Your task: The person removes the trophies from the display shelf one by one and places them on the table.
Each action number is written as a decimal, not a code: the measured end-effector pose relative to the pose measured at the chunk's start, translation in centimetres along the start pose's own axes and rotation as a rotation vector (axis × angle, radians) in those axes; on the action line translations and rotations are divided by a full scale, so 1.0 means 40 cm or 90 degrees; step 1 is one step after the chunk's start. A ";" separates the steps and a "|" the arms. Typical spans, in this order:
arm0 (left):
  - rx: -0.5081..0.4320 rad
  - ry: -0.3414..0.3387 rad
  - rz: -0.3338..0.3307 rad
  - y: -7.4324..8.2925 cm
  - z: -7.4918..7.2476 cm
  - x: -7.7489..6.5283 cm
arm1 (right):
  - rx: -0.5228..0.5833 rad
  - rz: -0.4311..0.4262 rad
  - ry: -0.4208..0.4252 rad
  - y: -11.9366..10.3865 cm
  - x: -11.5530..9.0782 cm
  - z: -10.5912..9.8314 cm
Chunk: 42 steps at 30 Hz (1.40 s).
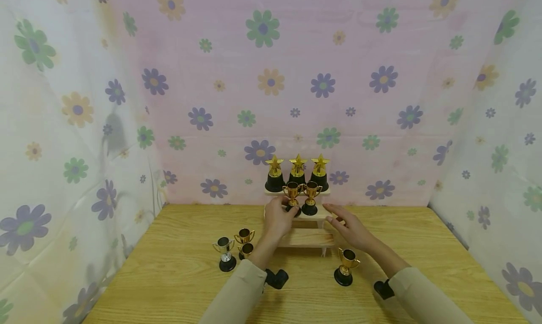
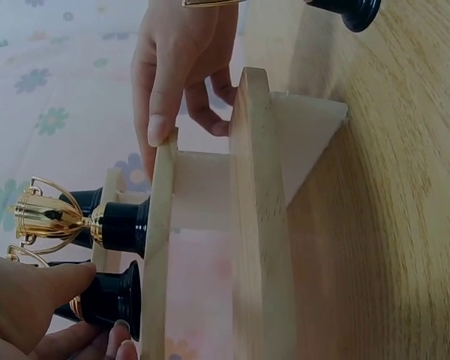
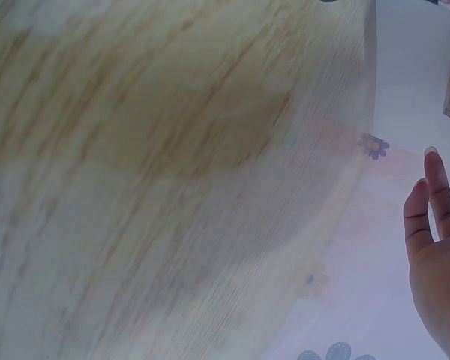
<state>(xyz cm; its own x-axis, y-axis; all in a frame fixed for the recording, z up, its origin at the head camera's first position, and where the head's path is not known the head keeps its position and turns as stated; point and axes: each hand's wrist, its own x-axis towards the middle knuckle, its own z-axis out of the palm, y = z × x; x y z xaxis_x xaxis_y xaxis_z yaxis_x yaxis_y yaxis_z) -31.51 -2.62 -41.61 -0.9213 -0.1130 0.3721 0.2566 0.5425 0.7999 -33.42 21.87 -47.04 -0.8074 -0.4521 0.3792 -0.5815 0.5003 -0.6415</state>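
Note:
My left hand [image 1: 277,223] pinches the black base of a small gold trophy cup [image 1: 292,191] at the middle step of a wooden tiered stand [image 1: 306,238]. In the left wrist view, thumb and fingers surround that base [image 2: 118,300], right against the step. Beside it on the same step stands a second gold trophy cup [image 1: 311,192]. My right hand [image 1: 353,227] is at the stand's right end, its thumb resting on the middle step's edge in the left wrist view. Three gold star trophies [image 1: 298,166] line the top step.
Left of the stand on the wooden table [image 1: 169,267] are a silver trophy cup [image 1: 224,253] and two gold ones [image 1: 244,237], one partly behind my left forearm. Another gold trophy cup [image 1: 347,265] stands front right. A flowered cloth [image 1: 228,107] encloses the back and sides.

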 end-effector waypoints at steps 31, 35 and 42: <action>-0.018 -0.050 0.028 0.035 -0.051 -0.028 | -0.009 0.001 0.001 0.007 -0.002 0.000; -0.016 -0.060 0.031 0.040 -0.056 -0.032 | -0.010 -0.001 0.001 0.013 0.000 0.001; -0.015 -0.070 0.041 0.048 -0.062 -0.044 | -0.005 0.001 -0.002 0.011 0.000 0.002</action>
<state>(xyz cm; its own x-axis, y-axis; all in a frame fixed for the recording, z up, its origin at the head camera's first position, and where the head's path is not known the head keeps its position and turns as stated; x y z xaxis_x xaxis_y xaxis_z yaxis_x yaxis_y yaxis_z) -28.66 -3.46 -39.56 -0.9287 0.0138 0.3706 0.3219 0.5263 0.7871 -33.65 22.04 -47.37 -0.8082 -0.4533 0.3759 -0.5806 0.5069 -0.6371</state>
